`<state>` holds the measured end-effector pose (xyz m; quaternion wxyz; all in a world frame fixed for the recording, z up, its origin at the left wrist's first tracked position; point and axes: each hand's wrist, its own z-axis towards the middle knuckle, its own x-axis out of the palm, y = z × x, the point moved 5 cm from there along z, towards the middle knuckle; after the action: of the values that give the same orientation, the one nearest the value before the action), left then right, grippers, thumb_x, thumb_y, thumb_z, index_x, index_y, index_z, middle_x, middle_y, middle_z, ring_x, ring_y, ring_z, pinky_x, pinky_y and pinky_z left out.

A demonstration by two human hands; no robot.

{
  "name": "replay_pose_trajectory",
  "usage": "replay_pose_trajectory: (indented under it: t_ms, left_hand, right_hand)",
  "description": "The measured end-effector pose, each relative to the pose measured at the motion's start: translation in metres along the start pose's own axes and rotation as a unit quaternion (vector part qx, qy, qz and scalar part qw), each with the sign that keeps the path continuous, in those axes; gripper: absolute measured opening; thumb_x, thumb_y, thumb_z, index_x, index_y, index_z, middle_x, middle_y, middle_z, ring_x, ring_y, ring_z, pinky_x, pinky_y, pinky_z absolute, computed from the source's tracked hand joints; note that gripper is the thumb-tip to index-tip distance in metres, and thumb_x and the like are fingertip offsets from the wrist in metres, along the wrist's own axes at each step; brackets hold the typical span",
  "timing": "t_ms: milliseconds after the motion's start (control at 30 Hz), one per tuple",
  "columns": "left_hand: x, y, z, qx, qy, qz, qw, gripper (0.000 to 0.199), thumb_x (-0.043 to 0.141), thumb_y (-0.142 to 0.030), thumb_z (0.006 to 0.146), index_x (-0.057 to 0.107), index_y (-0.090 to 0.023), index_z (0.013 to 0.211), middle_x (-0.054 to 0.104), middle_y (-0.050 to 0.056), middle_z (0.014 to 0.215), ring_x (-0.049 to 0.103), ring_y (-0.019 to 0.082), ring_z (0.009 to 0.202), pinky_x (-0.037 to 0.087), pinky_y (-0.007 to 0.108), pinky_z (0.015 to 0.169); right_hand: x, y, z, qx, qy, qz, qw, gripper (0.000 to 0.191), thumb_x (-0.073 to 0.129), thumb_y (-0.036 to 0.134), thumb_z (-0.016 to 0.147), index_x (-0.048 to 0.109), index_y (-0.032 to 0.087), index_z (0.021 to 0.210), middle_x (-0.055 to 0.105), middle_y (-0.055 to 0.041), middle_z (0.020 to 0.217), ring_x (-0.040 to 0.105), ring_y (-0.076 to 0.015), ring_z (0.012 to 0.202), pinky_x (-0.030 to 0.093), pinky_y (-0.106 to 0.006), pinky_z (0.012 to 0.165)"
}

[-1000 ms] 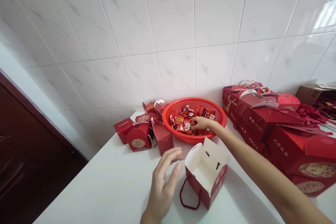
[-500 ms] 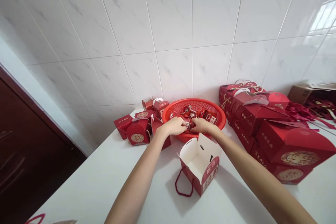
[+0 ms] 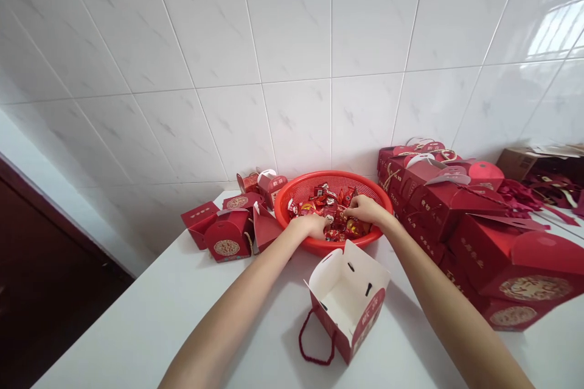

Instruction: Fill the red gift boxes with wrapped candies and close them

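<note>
Both of my hands reach into a red plastic basket [image 3: 296,181] filled with red-wrapped candies [image 3: 335,216]. My left hand [image 3: 314,226] is low over the near side, fingers curled down among the wrappers; its fingertips are partly hidden, so what it grips cannot be made out. On the right side of the basket, my right hand [image 3: 368,209] pinches a wrapped candy between thumb and fingers. Between my forearms, in front of the basket, stands an open red gift box [image 3: 349,298] with a white inside and flaps up. A dark red cord handle [image 3: 317,361] hangs from its left side.
Several red gift boxes [image 3: 228,237] stand left of the basket. A tall stack of closed red boxes [image 3: 456,206] is close on the right, near my right forearm. Behind it are dark red ribbons [image 3: 520,197] and a cardboard box [image 3: 513,164]. A tiled wall [image 3: 296,115] backs the white table [image 3: 150,316].
My right hand has lifted and moved right, uncovering more candies. My left hand stays in the basket, slightly lower and further left in view. The camera view has shifted a little.
</note>
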<state>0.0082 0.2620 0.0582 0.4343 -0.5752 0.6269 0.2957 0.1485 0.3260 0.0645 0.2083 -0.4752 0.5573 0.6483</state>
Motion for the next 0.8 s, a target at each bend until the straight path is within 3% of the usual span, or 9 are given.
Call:
replay_pose_trajectory:
  t_ms: [300, 633, 800]
  left_hand:
    - [0.004, -0.012, -0.001, 0.104, 0.0, 0.015, 0.995, 0.044, 0.062, -0.028, 0.078, 0.065, -0.02, 0.121, 0.072, 0.008, 0.11, 0.066, 0.025, 0.094, 0.047, 0.028, 0.074]
    - [0.007, -0.014, -0.002, 0.107, 0.031, -0.008, 0.994, 0.04, 0.055, -0.042, 0.088, 0.07, -0.023, 0.121, 0.072, 0.005, 0.122, 0.067, 0.023, 0.103, 0.047, 0.027, 0.083]
    - [0.009, -0.013, 0.002, 0.105, 0.032, -0.011, 0.994, 0.029, 0.059, -0.033, 0.086, 0.075, -0.023, 0.109, 0.074, 0.004, 0.113, 0.067, 0.023, 0.099, 0.048, 0.026, 0.079]
  right_hand:
    - [0.009, 0.001, -0.003, -0.03, 0.004, 0.013, 0.999, 0.024, 0.071, 0.029, 0.08, 0.053, 0.019, 0.066, 0.064, -0.001, 0.07, 0.06, -0.0156, 0.071, 0.038, -0.023, 0.058]
    - [0.009, 0.006, -0.011, -0.055, 0.01, 0.019, 0.998, 0.014, 0.066, 0.024, 0.084, 0.061, 0.018, 0.072, 0.069, -0.0026, 0.078, 0.062, -0.0152, 0.07, 0.04, -0.023, 0.059]
    - [0.008, 0.005, -0.009, -0.061, -0.008, 0.023, 0.998, 0.01, 0.068, 0.027, 0.085, 0.067, 0.018, 0.079, 0.074, -0.0057, 0.088, 0.066, -0.0183, 0.08, 0.044, -0.024, 0.065]
